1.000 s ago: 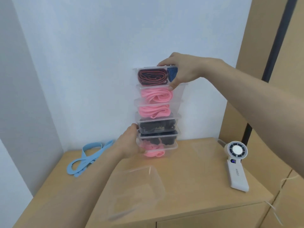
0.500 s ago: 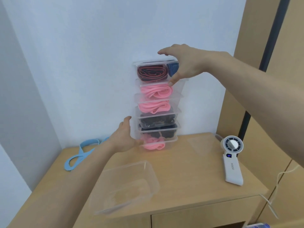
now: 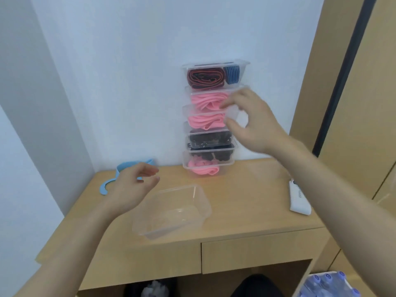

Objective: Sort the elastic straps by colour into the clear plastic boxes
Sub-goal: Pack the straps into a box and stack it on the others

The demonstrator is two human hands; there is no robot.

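right hand (image 3: 252,123) by the box stack (image 3: 205,133), left hand (image 3: 132,185) empty.

Desk (image 3: 246,202): boxes (image 3: 205,168), strap (image 3: 126,167), maybe fan (image 3: 299,200)

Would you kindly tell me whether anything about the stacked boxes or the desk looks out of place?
The top box holds a dark red strap beside a blue strap, so two colours share one box. A light blue strap lies loose on the desk, left of the stack, unsorted.
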